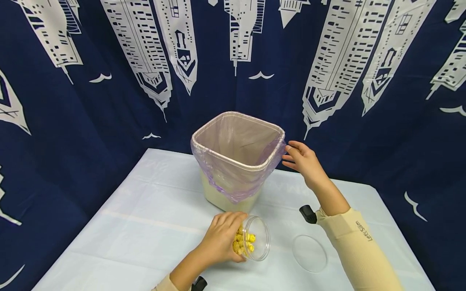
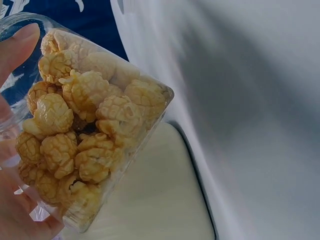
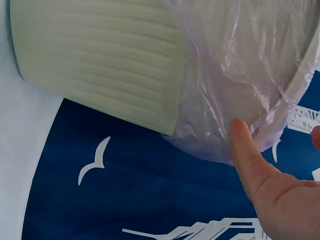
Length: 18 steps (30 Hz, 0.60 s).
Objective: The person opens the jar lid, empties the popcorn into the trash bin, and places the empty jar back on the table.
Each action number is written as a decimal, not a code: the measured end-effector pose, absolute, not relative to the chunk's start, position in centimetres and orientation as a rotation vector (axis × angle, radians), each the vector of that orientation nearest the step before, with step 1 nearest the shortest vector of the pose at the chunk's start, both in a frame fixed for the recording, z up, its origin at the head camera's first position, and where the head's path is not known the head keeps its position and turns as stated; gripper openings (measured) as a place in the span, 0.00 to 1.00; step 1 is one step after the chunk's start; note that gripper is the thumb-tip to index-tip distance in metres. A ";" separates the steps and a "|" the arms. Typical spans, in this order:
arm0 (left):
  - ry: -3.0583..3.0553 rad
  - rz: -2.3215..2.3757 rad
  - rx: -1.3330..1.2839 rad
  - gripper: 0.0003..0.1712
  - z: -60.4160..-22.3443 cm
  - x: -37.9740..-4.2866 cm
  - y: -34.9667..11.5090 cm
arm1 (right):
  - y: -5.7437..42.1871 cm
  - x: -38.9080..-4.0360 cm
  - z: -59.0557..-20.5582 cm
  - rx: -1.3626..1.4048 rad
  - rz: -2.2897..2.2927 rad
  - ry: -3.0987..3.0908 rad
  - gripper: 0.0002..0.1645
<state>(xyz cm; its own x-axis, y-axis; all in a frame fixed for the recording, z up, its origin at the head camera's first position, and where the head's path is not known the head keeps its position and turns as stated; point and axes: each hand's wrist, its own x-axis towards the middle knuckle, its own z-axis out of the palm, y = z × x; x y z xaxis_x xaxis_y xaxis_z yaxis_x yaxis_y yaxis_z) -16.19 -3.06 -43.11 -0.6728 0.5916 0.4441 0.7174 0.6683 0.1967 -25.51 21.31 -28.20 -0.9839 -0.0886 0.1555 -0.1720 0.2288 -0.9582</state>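
My left hand (image 1: 222, 238) grips a clear plastic jar (image 1: 263, 238) from the side, tipped over so its open mouth faces right. Yellow caramel popcorn (image 2: 82, 120) fills the lower part of the jar. Behind it stands a pale green square bin (image 1: 214, 197), lined with a thin purple plastic bag (image 1: 233, 184) folded over the rim. My right hand (image 1: 305, 163) is at the bin's right rim, fingers loosely spread. In the right wrist view its thumb (image 3: 244, 137) lies right against the bag.
A round clear lid (image 1: 310, 254) lies on the white-covered table (image 1: 153, 194), right of the jar. A dark blue curtain (image 1: 236, 93) with white buildings hangs close behind the bin. Black wrist straps (image 1: 308, 214) are on both arms.
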 end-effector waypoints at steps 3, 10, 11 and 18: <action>-2.545 -0.506 -1.035 0.63 -43.1 -16.2 -3.0 | 20.9 -26.3 -28.2 0.201 1.958 -2.415 0.34; -2.543 -0.503 -1.041 0.63 -43.0 -16.2 -3.0 | 19.9 -27.5 -28.2 0.139 2.081 -2.372 0.33; -2.543 -0.505 -1.041 0.63 -43.0 -16.2 -3.0 | 19.7 -27.6 -28.2 0.140 2.102 -2.363 0.34; -2.538 -0.523 -1.024 0.63 -43.0 -16.2 -3.2 | 19.0 -28.0 -28.7 0.157 2.167 -2.361 0.35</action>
